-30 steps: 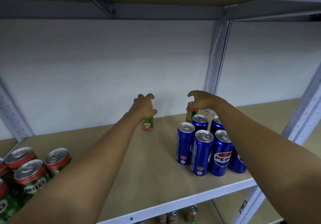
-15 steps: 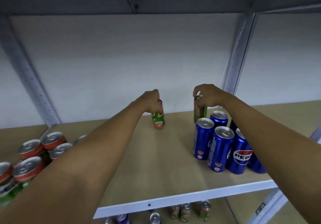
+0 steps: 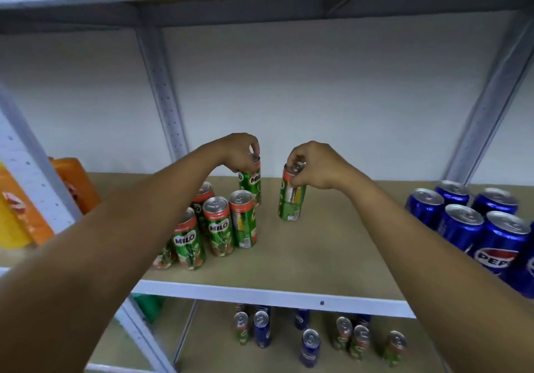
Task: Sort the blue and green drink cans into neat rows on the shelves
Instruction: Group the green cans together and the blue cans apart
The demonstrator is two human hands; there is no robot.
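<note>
My left hand (image 3: 238,151) grips the top of a green Milo can (image 3: 252,183) at the back of a cluster of several green Milo cans (image 3: 218,229) on the brown shelf (image 3: 332,254). My right hand (image 3: 313,166) pinches the rim of another green can (image 3: 290,199), held tilted just right of that cluster, its base near the shelf. Several blue Pepsi cans (image 3: 474,219) stand grouped at the shelf's right end.
On the lower shelf, several mixed blue and green cans (image 3: 310,341) stand loose. Orange and yellow packets (image 3: 26,207) fill the neighbouring bay at left. Grey uprights (image 3: 163,92) frame the bay, and the white front lip (image 3: 260,294) runs below the cans.
Both hands have carried their green cans leftward from beside the blue group over to the green cluster. The view has swung left, so the blue cans now sit at the right edge.
</note>
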